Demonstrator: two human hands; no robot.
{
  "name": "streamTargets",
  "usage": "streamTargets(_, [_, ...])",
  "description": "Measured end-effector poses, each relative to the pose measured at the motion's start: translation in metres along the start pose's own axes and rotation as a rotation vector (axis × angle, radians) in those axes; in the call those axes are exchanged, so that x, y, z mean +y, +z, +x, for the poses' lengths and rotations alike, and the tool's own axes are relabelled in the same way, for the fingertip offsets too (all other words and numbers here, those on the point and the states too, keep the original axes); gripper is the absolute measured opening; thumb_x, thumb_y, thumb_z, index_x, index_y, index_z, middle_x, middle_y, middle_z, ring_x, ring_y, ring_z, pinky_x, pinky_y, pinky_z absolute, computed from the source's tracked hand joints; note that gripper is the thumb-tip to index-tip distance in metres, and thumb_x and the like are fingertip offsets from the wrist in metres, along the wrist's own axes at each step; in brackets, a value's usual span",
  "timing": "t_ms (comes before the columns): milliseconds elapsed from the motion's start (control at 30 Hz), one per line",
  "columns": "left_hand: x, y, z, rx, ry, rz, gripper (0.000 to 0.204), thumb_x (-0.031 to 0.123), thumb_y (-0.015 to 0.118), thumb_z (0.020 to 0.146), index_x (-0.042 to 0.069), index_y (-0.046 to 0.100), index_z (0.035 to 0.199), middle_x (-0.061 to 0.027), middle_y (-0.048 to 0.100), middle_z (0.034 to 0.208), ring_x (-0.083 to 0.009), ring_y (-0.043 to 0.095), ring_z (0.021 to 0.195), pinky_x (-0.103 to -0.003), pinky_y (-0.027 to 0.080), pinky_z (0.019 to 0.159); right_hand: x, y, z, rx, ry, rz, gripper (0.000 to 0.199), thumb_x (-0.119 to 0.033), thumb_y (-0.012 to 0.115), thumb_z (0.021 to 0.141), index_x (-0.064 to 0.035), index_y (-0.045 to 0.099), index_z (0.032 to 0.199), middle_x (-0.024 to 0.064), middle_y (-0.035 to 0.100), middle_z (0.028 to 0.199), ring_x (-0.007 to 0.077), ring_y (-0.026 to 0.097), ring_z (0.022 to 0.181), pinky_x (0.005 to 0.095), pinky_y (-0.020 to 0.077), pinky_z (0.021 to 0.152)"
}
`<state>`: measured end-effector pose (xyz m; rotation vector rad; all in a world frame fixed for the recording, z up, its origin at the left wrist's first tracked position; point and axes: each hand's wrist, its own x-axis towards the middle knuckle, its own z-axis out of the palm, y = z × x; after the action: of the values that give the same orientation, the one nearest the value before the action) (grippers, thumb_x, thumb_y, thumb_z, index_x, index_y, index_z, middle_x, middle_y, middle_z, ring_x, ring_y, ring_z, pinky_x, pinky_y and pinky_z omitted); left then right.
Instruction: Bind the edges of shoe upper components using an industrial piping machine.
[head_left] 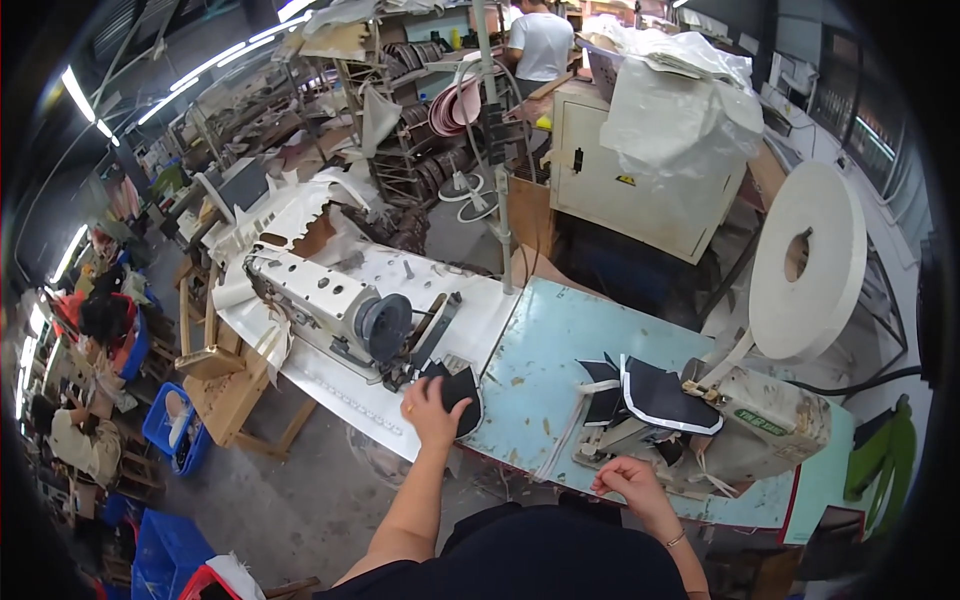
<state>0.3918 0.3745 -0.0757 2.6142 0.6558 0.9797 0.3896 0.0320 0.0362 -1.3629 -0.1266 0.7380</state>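
Observation:
My left hand (436, 410) lies with its fingers spread on a black fabric piece (462, 398), close to the needle end of a white sewing machine (325, 298). The palm hides part of that piece. In front of the machine on the right, my right hand (636, 487) is raised with thumb and fingers pinched together; whether anything is between them is too small to tell. Beyond it, a black panel with a white taped edge (668, 396) rests against a worn taping machine (765, 425). A smaller dark piece (601, 398) sits beside the panel.
A large roll of white tape (835, 262) stands above the taping machine, on a pale blue tabletop (545, 350). A metal pole (502, 200) rises behind. A cream cabinet (625, 190) is at the back, with a person in white (540, 48) beyond. Blue crates (165, 545) stand at left.

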Motion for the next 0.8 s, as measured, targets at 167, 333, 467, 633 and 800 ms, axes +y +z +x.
streamTargets(167, [-0.022,0.013,-0.036,-0.099,-0.487,-0.177,0.075,0.039,0.075,0.058,0.000,0.043,0.114,-0.0189,0.041,0.110,-0.0362,0.040,0.102,-0.044,0.033,0.087,0.018,-0.004,-0.001,0.045,0.008,-0.009,0.012,-0.013,0.056,0.083,-0.0013,0.057,0.085,0.0051,0.061,0.077,0.0097,0.058,0.068,0.0203,0.0471,0.061])
streamTargets(333, [-0.038,0.022,-0.048,-0.002,-0.345,-0.167,0.066,0.025,0.078,0.057,-0.001,0.045,0.108,-0.0176,0.043,0.104,-0.0324,0.045,0.093,-0.038,0.039,0.081,0.020,0.001,0.000,0.033,0.022,-0.025,0.012,-0.014,0.057,0.083,-0.0015,0.057,0.085,0.0047,0.061,0.078,0.0095,0.058,0.069,0.0204,0.0471,0.062])
streamTargets(467, [-0.026,0.021,-0.058,-0.121,-0.704,-0.479,0.042,0.015,0.075,0.063,-0.002,0.053,0.093,-0.0037,0.053,0.071,-0.0129,0.051,0.066,-0.023,0.043,0.065,0.018,0.006,-0.002,0.057,0.031,-0.081,0.013,-0.014,0.057,0.083,-0.0011,0.057,0.085,0.0045,0.061,0.078,0.0093,0.058,0.072,0.0206,0.0469,0.063])
streamTargets(633, [0.038,-0.013,-0.063,-0.683,-0.651,-1.280,0.019,0.004,0.062,0.074,0.001,0.056,0.093,0.0023,0.053,0.070,-0.0035,0.046,0.062,-0.017,0.039,0.058,0.048,0.000,0.007,0.104,-0.125,-0.309,0.041,-0.019,0.064,0.078,-0.0019,0.047,0.112,0.0077,0.057,0.098,0.0139,0.055,0.087,0.0269,0.0473,0.072])
streamTargets(800, [0.152,-0.086,-0.008,-1.078,-0.286,-1.658,0.016,-0.003,0.058,0.074,0.002,0.055,0.089,-0.0002,0.056,0.075,-0.0050,0.051,0.065,-0.018,0.041,0.058,-0.010,0.004,-0.027,-0.080,-0.131,0.017,0.041,-0.006,0.063,0.076,-0.0001,0.048,0.114,0.0055,0.057,0.100,0.0147,0.054,0.091,0.0276,0.0446,0.078])
